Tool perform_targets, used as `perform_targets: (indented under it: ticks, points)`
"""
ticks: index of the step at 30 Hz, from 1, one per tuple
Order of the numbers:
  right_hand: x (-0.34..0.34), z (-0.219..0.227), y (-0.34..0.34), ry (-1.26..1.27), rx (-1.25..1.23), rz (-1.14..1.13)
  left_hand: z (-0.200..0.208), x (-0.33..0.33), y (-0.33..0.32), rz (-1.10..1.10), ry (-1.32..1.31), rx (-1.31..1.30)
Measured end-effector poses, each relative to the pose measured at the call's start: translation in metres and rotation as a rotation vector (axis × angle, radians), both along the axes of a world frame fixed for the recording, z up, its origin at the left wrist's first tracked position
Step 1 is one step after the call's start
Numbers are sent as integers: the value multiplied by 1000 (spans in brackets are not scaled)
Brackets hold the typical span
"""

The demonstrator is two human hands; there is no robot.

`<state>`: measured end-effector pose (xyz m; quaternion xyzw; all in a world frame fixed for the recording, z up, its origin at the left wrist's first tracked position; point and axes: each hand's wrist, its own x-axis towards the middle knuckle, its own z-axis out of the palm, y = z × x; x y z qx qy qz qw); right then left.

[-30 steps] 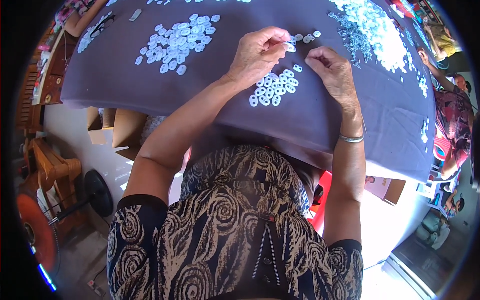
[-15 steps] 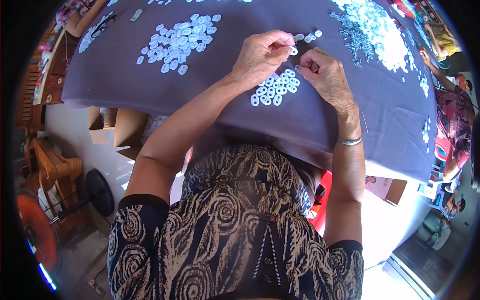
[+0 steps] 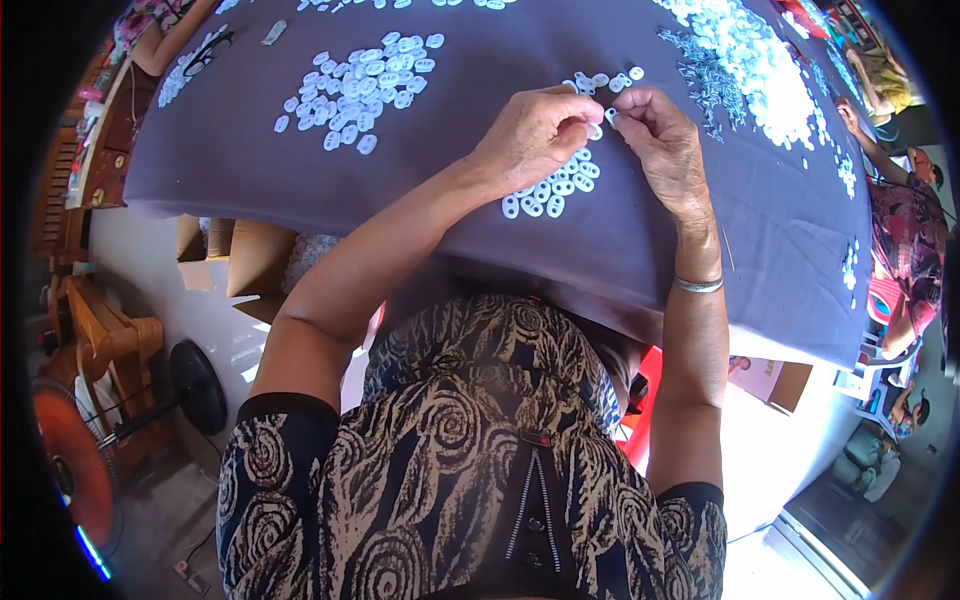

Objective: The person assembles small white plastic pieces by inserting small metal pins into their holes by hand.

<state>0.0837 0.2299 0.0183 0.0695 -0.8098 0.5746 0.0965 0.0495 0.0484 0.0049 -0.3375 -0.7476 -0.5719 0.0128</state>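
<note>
Over the table my left hand (image 3: 540,135) is closed in a pinch on a white oval plastic piece (image 3: 596,131). Just to its right, thumb and fingers of my right hand (image 3: 660,145) pinch a small white part (image 3: 611,116), too small to make out fully. The two hands are nearly touching, the parts a short gap apart. Under and nearer than my left hand lies a group of white two-holed oval pieces (image 3: 555,188), partly covered by that hand. Beyond my hands, several more pale pieces (image 3: 600,80) are spread out.
A dark cloth covers the table (image 3: 450,235). A loose heap of white pieces (image 3: 365,85) lies at left. At far right is a big white pile (image 3: 770,80) beside small dark metal-looking parts (image 3: 705,80). Other people sit at the right side, and an arm (image 3: 160,45) shows far left.
My left hand has moved slightly right and down, tilting its piece lower. My right hand has risen a little with its small part.
</note>
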Motion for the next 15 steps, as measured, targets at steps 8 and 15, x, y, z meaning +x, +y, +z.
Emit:
perform_targets:
  ticks: [8, 15]
  points:
    - [1, -2, 2, -20, 16, 27, 0, 0, 1, 6, -32, 30]
    - [1, -1, 1, -29, 2, 28, -1, -1, 2, 23, -22, 83]
